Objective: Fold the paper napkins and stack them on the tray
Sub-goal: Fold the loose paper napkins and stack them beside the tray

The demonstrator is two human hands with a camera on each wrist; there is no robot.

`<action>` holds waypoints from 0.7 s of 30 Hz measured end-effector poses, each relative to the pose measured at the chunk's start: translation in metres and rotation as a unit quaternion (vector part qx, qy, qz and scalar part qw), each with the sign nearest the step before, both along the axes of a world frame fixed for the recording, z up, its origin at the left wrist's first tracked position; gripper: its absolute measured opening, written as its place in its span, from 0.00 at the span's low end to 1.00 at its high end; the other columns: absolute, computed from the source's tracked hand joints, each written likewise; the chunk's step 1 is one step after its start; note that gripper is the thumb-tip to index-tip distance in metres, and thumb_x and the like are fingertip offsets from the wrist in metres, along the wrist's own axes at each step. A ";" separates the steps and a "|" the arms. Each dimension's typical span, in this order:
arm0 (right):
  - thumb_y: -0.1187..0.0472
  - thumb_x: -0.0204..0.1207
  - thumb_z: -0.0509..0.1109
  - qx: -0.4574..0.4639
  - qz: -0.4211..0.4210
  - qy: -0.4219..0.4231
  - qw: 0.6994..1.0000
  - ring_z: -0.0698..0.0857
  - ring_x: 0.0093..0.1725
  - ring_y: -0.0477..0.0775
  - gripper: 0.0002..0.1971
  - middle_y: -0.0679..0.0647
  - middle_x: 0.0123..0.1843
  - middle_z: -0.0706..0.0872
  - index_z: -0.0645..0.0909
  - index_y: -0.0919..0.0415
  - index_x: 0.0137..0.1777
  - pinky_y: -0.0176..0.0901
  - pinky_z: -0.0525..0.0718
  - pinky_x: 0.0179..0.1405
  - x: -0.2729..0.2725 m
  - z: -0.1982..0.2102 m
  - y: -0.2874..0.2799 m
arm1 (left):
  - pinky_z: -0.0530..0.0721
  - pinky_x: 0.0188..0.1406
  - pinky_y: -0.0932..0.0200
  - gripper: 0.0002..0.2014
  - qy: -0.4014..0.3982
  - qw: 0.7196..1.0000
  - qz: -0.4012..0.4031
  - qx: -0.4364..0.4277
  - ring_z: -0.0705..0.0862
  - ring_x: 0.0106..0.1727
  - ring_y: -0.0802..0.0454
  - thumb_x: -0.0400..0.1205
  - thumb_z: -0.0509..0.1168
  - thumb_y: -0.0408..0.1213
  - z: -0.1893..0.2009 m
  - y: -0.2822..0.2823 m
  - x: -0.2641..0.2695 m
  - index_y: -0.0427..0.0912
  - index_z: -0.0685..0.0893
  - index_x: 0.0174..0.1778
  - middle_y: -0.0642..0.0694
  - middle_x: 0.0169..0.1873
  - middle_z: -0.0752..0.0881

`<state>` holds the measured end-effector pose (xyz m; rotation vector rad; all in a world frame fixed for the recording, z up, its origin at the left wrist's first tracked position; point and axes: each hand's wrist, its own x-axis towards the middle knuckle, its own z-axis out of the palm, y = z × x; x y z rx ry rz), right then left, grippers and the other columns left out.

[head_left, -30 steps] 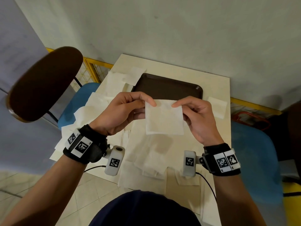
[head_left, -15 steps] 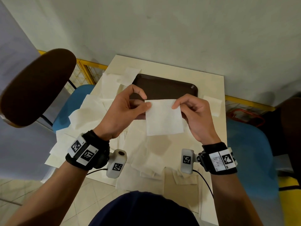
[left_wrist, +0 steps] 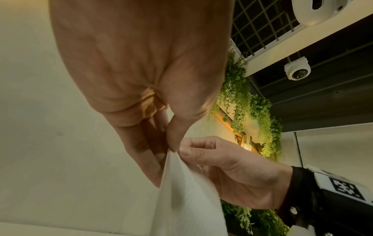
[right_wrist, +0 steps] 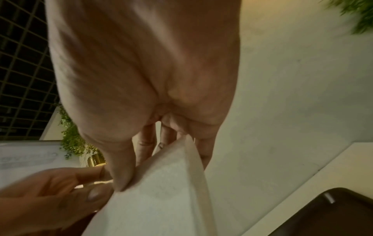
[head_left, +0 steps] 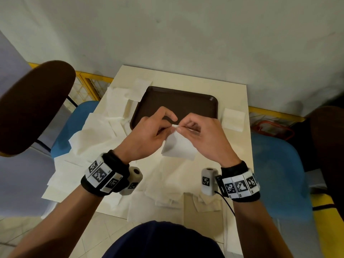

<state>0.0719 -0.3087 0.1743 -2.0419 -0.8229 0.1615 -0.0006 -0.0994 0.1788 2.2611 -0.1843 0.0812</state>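
Observation:
A white paper napkin (head_left: 177, 148) hangs in the air over the table's middle, bent in two, its top corners brought together. My left hand (head_left: 149, 133) and right hand (head_left: 201, 135) both pinch that top edge, thumbs almost touching. The left wrist view shows the napkin (left_wrist: 187, 199) hanging below my left hand (left_wrist: 169, 148), with my right hand (left_wrist: 218, 161) pinching beside it. In the right wrist view the napkin (right_wrist: 161, 196) shows its doubled edge under my right hand (right_wrist: 123, 182). The dark brown tray (head_left: 178, 103) lies just beyond the hands, its visible part bare.
Several unfolded napkins (head_left: 96, 135) cover the table's left and near side. A folded napkin (head_left: 233, 120) lies right of the tray. Blue chairs (head_left: 277, 175) stand on both sides, and a dark chair back (head_left: 33, 105) rises at the left.
The napkin was held spread flat between both hands. The hands have since come together, bringing its top corners to meet so it now hangs bent in two.

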 end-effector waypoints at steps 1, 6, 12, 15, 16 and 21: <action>0.55 0.87 0.79 0.002 -0.002 -0.002 1.000 0.92 0.49 0.45 0.02 0.41 0.46 0.92 0.90 0.52 0.54 0.38 0.90 0.51 0.001 -0.001 -0.002 | 0.88 0.45 0.38 0.09 -0.007 1.000 -0.002 -0.001 0.91 0.41 0.47 0.92 0.67 0.41 -0.002 -0.002 0.003 0.47 0.78 0.66 0.51 0.40 0.93; 0.57 0.87 0.79 -0.004 -0.012 -0.026 1.000 0.90 0.44 0.48 0.06 0.42 0.41 0.89 0.87 0.53 0.48 0.31 0.83 0.43 0.005 -0.006 -0.012 | 0.86 0.38 0.45 0.05 -0.053 0.998 0.006 -0.015 0.88 0.34 0.46 0.92 0.68 0.39 -0.012 -0.016 0.018 0.42 0.85 0.53 0.51 0.33 0.89; 0.59 0.87 0.78 -0.008 -0.045 0.001 0.999 0.91 0.45 0.49 0.05 0.44 0.42 0.91 0.88 0.53 0.48 0.46 0.89 0.48 0.024 -0.018 -0.041 | 0.70 0.29 0.69 0.06 -0.092 0.995 0.013 0.025 0.78 0.29 0.52 0.93 0.66 0.37 -0.028 -0.037 0.050 0.41 0.84 0.52 0.53 0.31 0.81; 0.58 0.86 0.78 -0.013 -0.082 0.017 0.996 0.92 0.47 0.46 0.04 0.41 0.44 0.92 0.89 0.52 0.49 0.45 0.90 0.51 0.038 -0.023 -0.070 | 0.70 0.27 0.66 0.06 -0.096 0.995 0.037 0.007 0.77 0.29 0.50 0.94 0.65 0.37 -0.035 -0.042 0.068 0.41 0.83 0.52 0.50 0.31 0.81; 0.58 0.86 0.78 -0.013 -0.098 0.024 0.995 0.92 0.48 0.45 0.03 0.40 0.44 0.92 0.89 0.51 0.50 0.45 0.91 0.52 0.043 -0.025 -0.080 | 0.70 0.26 0.64 0.06 -0.094 0.995 0.044 -0.002 0.76 0.29 0.49 0.94 0.65 0.37 -0.037 -0.045 0.074 0.41 0.83 0.52 0.49 0.30 0.80; 0.54 0.89 0.75 0.027 -0.182 0.087 0.979 0.92 0.51 0.49 0.03 0.43 0.48 0.92 0.86 0.49 0.52 0.59 0.93 0.57 0.070 -0.049 -0.109 | 0.71 0.28 0.63 0.06 -0.075 0.996 0.040 -0.032 0.75 0.29 0.50 0.94 0.65 0.35 -0.048 -0.070 0.110 0.41 0.82 0.51 0.53 0.29 0.79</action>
